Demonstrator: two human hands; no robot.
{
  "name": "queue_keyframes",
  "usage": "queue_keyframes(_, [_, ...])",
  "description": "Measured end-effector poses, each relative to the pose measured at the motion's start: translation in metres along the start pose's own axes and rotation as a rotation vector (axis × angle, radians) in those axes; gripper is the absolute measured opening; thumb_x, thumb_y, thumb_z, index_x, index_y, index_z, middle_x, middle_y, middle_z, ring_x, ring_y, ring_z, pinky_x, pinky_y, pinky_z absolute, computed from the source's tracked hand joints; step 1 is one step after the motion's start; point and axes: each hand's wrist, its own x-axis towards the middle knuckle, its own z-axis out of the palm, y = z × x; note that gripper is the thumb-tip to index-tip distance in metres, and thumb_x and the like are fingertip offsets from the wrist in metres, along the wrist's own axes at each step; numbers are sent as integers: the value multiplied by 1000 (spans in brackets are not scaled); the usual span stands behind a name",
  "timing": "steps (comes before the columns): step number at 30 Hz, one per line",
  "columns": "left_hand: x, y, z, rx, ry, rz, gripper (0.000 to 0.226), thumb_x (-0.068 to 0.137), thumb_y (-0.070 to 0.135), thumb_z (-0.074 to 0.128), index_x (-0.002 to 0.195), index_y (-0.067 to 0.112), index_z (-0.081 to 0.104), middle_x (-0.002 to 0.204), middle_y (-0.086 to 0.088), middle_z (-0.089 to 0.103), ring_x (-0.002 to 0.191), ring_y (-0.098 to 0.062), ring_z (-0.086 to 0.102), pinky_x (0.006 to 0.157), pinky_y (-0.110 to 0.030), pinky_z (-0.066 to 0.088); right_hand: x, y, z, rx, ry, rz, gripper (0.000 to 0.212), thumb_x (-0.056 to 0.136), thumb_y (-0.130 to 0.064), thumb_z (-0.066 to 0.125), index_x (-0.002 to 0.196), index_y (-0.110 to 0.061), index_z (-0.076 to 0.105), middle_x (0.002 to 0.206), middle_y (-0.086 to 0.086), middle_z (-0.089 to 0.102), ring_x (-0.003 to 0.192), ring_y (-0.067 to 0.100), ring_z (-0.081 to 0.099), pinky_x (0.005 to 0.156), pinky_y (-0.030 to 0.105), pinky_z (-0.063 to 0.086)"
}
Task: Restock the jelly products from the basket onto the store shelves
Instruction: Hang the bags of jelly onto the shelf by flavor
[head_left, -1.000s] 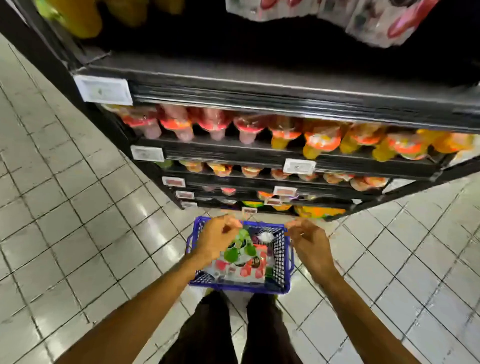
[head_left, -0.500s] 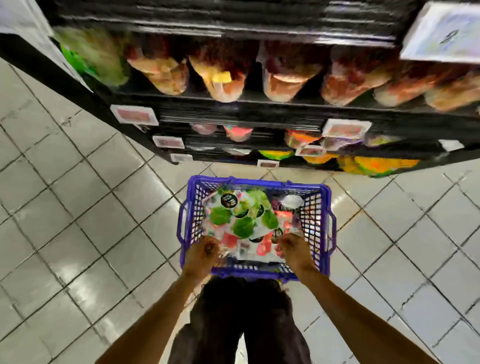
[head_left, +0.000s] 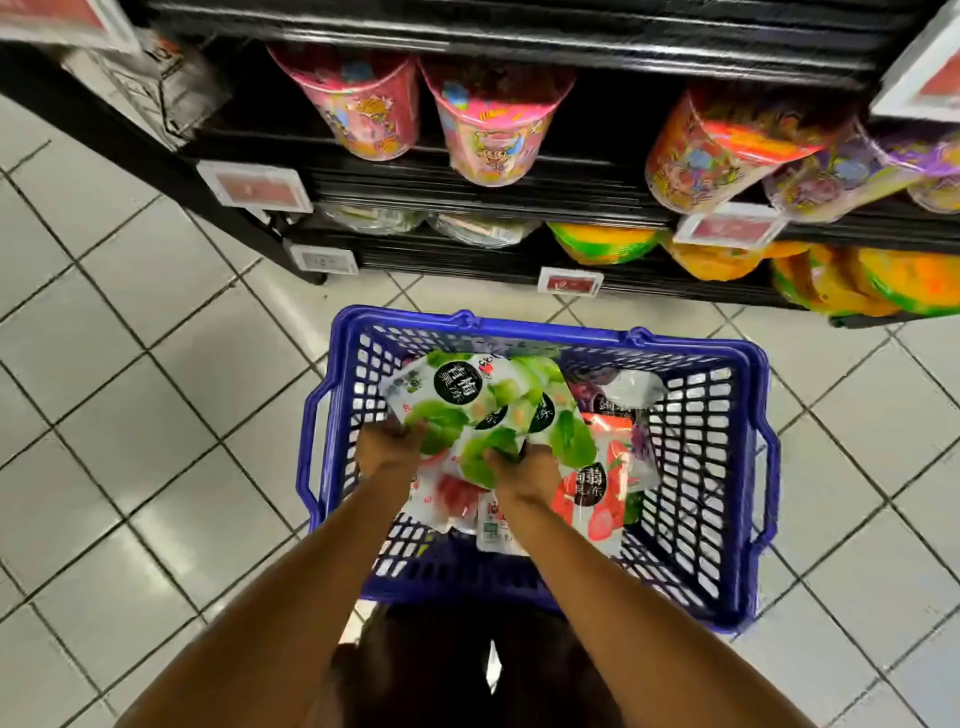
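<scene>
Both hands (head_left: 388, 452) (head_left: 527, 472) grip green jelly packs (head_left: 467, 410) atop red packs (head_left: 592, 493) in basket (head_left: 545, 332) below shelves (head_left: 467, 179).

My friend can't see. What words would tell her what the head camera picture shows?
A person's left hand and right hand grip green-printed jelly pouches inside a blue plastic mesh basket on the white tiled floor. Red-printed pouches lie beneath, and black store shelves ahead hold pink tubs.

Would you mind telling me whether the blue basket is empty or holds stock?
Not empty: green jelly pouches and a red jelly pouch lie in the blue basket.
</scene>
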Motion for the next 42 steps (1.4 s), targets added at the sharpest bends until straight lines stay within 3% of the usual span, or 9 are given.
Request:
queue_keyframes(11, [-109,-44,18,-168,-413,-343,17,86,13,72,75,12,59,61,-3,58,37,-5,48,34,-17,40,-27,59,-57,-45,200,165,27,91,-17,58,113,-5,67,109,24,68,103,40,63,81,37,45])
queue_keyframes(16, [-97,-36,7,-153,-381,-384,43,95,38,59,119,2,54,112,-19,58,85,-32,64,66,-38,61,-27,78,-80,-5,149,178,28,94,-11,54,115,4,64,110,29,66,103,42,61,76,37,42])
queue_keyframes(20, [-66,-20,-2,270,-86,-145,93,94,62,43,146,-13,21,149,-31,30,138,-41,33,112,-42,30,-12,75,-82,186,55,173,35,94,-26,59,119,0,57,107,22,67,98,35,62,78,32,43])
queue_keyframes(23, [-57,-5,10,266,-278,5,64,91,44,63,131,-5,54,132,-26,56,126,-37,52,103,-41,43,-3,67,-76,208,85,144,53,77,-36,81,109,-4,53,86,2,62,85,25,60,77,30,43])
queue_keyframes(29, [-56,-1,35,-29,-318,-195,41,81,17,78,112,-5,64,104,-20,70,110,-32,63,94,-37,49,12,63,-75,95,82,167,84,63,-46,88,128,-5,53,121,12,66,113,31,63,90,36,51])
queue_keyframes(32, [-67,6,33,-171,-507,-298,35,84,9,74,115,-3,64,91,-20,67,80,-22,65,69,-32,52,14,58,-88,43,92,149,68,66,-53,83,116,-11,64,115,11,70,108,30,65,78,28,46])
queue_keyframes(35, [-84,11,16,-269,-751,-283,26,95,1,55,120,5,53,68,15,71,63,4,65,53,-8,47,6,54,-108,39,111,93,48,65,-52,85,94,-16,70,99,8,74,96,28,69,71,25,44])
queue_keyframes(39, [-118,21,-15,-335,-890,-169,29,83,-12,62,109,1,63,78,3,76,79,-13,72,87,-32,56,-26,41,-149,308,107,38,35,57,-39,92,67,-20,64,53,-11,67,51,6,65,47,16,47])
queue_keyframes(42, [-156,50,-50,-434,-844,-75,38,63,-13,73,98,3,70,92,-13,75,95,-31,67,101,-48,47,-71,16,-186,472,56,-11,38,59,-31,92,87,-16,72,74,-3,75,60,12,66,58,23,51])
